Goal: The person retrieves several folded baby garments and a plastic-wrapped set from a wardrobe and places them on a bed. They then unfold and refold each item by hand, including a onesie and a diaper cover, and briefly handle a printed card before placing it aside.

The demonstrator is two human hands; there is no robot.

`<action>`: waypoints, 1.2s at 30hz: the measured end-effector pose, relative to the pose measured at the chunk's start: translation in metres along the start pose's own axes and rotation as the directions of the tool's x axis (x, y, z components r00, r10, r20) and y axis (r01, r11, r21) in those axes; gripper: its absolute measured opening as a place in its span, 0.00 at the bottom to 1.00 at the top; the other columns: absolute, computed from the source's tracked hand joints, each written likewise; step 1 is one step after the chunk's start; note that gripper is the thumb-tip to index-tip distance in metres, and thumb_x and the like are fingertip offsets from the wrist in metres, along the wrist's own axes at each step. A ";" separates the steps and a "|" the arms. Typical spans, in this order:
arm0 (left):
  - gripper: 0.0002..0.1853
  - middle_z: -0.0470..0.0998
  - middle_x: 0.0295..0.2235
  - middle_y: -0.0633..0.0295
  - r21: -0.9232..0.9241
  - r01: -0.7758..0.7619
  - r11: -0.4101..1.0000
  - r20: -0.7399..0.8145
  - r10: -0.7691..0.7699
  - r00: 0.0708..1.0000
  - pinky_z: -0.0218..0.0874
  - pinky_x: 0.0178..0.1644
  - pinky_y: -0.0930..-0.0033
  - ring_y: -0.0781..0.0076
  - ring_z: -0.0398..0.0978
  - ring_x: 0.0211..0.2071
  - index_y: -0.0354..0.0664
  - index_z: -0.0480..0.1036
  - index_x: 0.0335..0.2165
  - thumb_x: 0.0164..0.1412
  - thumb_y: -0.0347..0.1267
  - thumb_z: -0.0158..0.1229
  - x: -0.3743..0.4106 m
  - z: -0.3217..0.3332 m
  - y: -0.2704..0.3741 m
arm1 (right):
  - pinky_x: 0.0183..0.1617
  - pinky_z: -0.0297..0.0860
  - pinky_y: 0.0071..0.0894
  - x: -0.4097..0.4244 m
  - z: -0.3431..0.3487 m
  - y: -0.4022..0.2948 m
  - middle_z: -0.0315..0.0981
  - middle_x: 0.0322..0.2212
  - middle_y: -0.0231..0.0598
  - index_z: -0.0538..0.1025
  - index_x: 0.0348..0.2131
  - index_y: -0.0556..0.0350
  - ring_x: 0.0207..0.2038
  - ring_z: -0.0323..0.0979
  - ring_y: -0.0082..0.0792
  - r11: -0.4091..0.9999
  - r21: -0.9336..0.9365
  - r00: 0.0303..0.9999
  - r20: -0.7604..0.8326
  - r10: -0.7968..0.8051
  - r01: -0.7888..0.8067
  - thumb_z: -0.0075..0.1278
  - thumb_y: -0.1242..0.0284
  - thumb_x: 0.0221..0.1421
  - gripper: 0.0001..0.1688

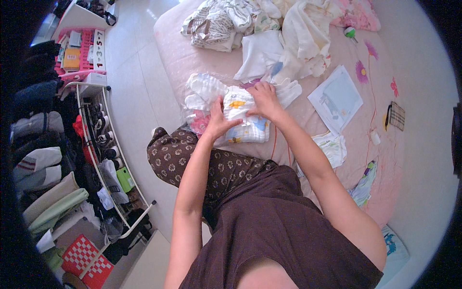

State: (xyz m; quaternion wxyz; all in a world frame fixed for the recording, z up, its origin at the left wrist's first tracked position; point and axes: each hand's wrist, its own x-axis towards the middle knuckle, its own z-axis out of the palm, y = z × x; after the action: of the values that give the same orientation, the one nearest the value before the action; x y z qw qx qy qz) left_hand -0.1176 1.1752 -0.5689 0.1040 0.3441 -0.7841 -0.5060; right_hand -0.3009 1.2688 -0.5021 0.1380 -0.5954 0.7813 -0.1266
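On the bed before me lies a folded white baby cloth (247, 135) with yellow and blue prints. My left hand (221, 121) is at its left edge, thumb stretched over the top. From the upper right, my right hand (266, 100) holds it, fingers bent over the far side and thumb on top. White sleeve-like cloth pieces (205, 88) spread out to the left, and another white piece (290, 92) sticks out to the right. A clear plastic bag (196, 117) lies partly beneath the cloth; how far it reaches under is hidden.
A pile of baby clothes (231, 21) lies at the bed's far side. To the right are a printed white packet (337, 99), a small white garment (330, 148), a checked pouch (397, 115) and a green-and-white rattle (350, 33). A shoe rack (108, 144) stands on the left floor.
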 end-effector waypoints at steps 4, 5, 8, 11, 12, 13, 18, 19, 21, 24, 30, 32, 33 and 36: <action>0.45 0.50 0.56 0.45 -0.289 0.138 0.947 0.235 -0.069 0.969 0.41 0.61 0.63 0.53 0.47 0.59 0.32 0.46 0.56 0.49 0.46 0.57 -0.006 -0.016 0.035 | 0.55 0.55 0.41 -0.028 -0.003 -0.010 0.66 0.43 0.39 0.72 0.32 0.51 0.50 0.61 0.42 0.993 0.024 0.973 -0.203 -0.108 0.115 0.59 0.69 0.34 0.19; 0.41 0.48 0.58 0.45 -0.426 0.207 0.880 0.252 -0.104 0.962 0.38 0.61 0.62 0.53 0.42 0.60 0.32 0.49 0.56 0.54 0.49 0.50 -0.003 -0.008 0.012 | 0.56 0.55 0.41 -0.037 -0.005 -0.016 0.66 0.43 0.38 0.73 0.31 0.50 0.50 0.61 0.41 0.982 -0.022 0.943 -0.273 -0.187 0.189 0.57 0.71 0.37 0.16; 0.41 0.39 0.61 0.49 -0.443 0.327 0.835 0.379 -0.157 0.912 0.29 0.63 0.61 0.57 0.34 0.62 0.38 0.58 0.54 0.57 0.60 0.25 -0.001 -0.012 0.012 | 0.57 0.55 0.40 -0.069 -0.007 -0.022 0.69 0.43 0.35 0.72 0.29 0.51 0.51 0.63 0.36 0.953 -0.042 0.888 -0.354 -0.294 0.299 0.52 0.75 0.41 0.09; 0.48 0.29 0.62 0.54 -0.351 0.372 0.859 0.448 -0.195 0.873 0.22 0.63 0.58 0.60 0.23 0.63 0.43 0.63 0.52 0.54 0.64 0.13 -0.002 -0.019 0.036 | 0.51 0.63 0.37 -0.087 -0.012 -0.025 0.72 0.39 0.32 0.72 0.28 0.51 0.44 0.69 0.32 0.924 -0.031 0.844 -0.395 -0.362 0.382 0.49 0.75 0.42 0.06; 0.47 0.29 0.62 0.54 -0.359 0.354 0.864 0.435 -0.181 0.882 0.22 0.63 0.58 0.60 0.23 0.63 0.42 0.63 0.52 0.55 0.64 0.14 -0.001 -0.014 0.029 | 0.48 0.65 0.36 -0.094 -0.012 -0.021 0.73 0.38 0.31 0.72 0.28 0.51 0.43 0.70 0.32 0.907 -0.009 0.839 -0.375 -0.393 0.421 0.49 0.74 0.42 0.07; 0.47 0.29 0.62 0.54 -0.363 0.339 0.868 0.423 -0.171 0.890 0.22 0.63 0.57 0.59 0.23 0.63 0.42 0.62 0.53 0.55 0.64 0.14 -0.001 -0.011 0.021 | 0.46 0.67 0.35 -0.098 -0.016 -0.024 0.73 0.37 0.31 0.72 0.28 0.50 0.41 0.71 0.32 0.889 0.018 0.833 -0.357 -0.423 0.458 0.49 0.73 0.42 0.07; 0.49 0.57 0.56 0.53 -0.259 0.178 0.949 0.234 -0.118 0.965 0.31 0.63 0.60 0.59 0.46 0.60 0.39 0.60 0.53 0.52 0.67 0.20 -0.015 -0.024 0.045 | 0.29 0.70 0.26 -0.142 -0.024 -0.044 0.74 0.34 0.30 0.71 0.26 0.50 0.31 0.73 0.27 0.830 0.060 0.798 -0.319 -0.511 0.555 0.48 0.73 0.42 0.06; 0.46 0.57 0.57 0.54 -0.292 0.153 0.944 0.334 -0.049 0.941 0.32 0.63 0.60 0.59 0.47 0.60 0.39 0.61 0.53 0.52 0.66 0.26 -0.023 -0.032 0.054 | 0.28 0.69 0.25 -0.153 -0.019 -0.046 0.74 0.34 0.29 0.71 0.26 0.50 0.30 0.73 0.26 0.823 0.083 0.803 -0.298 -0.517 0.561 0.48 0.73 0.42 0.05; 0.42 0.57 0.57 0.56 -0.320 0.086 0.943 0.507 0.094 0.857 0.34 0.62 0.59 0.60 0.50 0.59 0.40 0.62 0.52 0.49 0.61 0.42 -0.045 -0.049 0.069 | 0.28 0.69 0.24 -0.168 -0.016 -0.053 0.73 0.34 0.29 0.71 0.27 0.49 0.30 0.73 0.26 0.824 0.175 0.833 -0.255 -0.491 0.539 0.48 0.73 0.42 0.06; 0.41 0.58 0.56 0.56 -0.138 -0.175 0.975 0.692 0.222 0.687 0.38 0.62 0.57 0.58 0.53 0.58 0.44 0.65 0.50 0.37 0.50 0.64 -0.085 -0.058 0.088 | 0.29 0.70 0.27 -0.175 -0.013 -0.058 0.73 0.34 0.30 0.71 0.27 0.50 0.30 0.73 0.31 0.760 0.341 0.833 -0.230 -0.503 0.553 0.52 0.71 0.39 0.09; 0.42 0.56 0.57 0.61 0.200 -0.425 0.883 0.710 0.168 0.683 0.42 0.61 0.53 0.55 0.48 0.60 0.58 0.64 0.51 0.32 0.47 0.68 -0.117 -0.052 0.106 | 0.33 0.69 0.33 -0.165 0.009 -0.014 0.73 0.35 0.40 0.73 0.31 0.55 0.34 0.71 0.39 0.884 0.406 0.973 -0.126 -0.196 0.231 0.51 0.69 0.46 0.11; 0.43 0.57 0.56 0.61 0.212 -0.413 0.886 0.707 0.153 0.690 0.40 0.62 0.53 0.55 0.48 0.60 0.57 0.64 0.51 0.31 0.46 0.68 -0.118 -0.052 0.106 | 0.41 0.67 0.37 -0.138 0.015 0.025 0.71 0.38 0.42 0.73 0.35 0.55 0.39 0.69 0.42 0.983 0.186 0.975 -0.219 0.048 -0.006 0.50 0.68 0.46 0.14; 0.43 0.57 0.56 0.60 0.220 -0.407 0.886 0.704 0.145 0.695 0.39 0.62 0.52 0.55 0.48 0.60 0.57 0.63 0.51 0.31 0.46 0.68 -0.120 -0.052 0.107 | 0.46 0.64 0.39 -0.122 0.013 0.045 0.70 0.40 0.42 0.73 0.37 0.55 0.43 0.67 0.44 0.973 0.220 0.931 -0.335 0.147 -0.074 0.50 0.68 0.47 0.16; 0.42 0.58 0.56 0.63 0.370 -0.533 0.761 0.682 0.167 0.712 0.37 0.62 0.51 0.59 0.50 0.59 0.57 0.64 0.50 0.31 0.42 0.68 -0.125 -0.048 0.122 | 0.54 0.57 0.40 -0.102 -0.007 0.081 0.66 0.45 0.41 0.71 0.42 0.51 0.50 0.61 0.43 0.987 0.004 0.928 -0.341 0.151 -0.159 0.52 0.66 0.46 0.22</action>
State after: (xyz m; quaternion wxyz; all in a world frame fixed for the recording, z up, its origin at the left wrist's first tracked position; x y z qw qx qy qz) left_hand -0.0534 1.2516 -0.4176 -0.1587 0.0130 -0.9357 -0.3147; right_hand -0.3499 1.3888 -0.5181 0.0036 -0.5027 0.8393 -0.2072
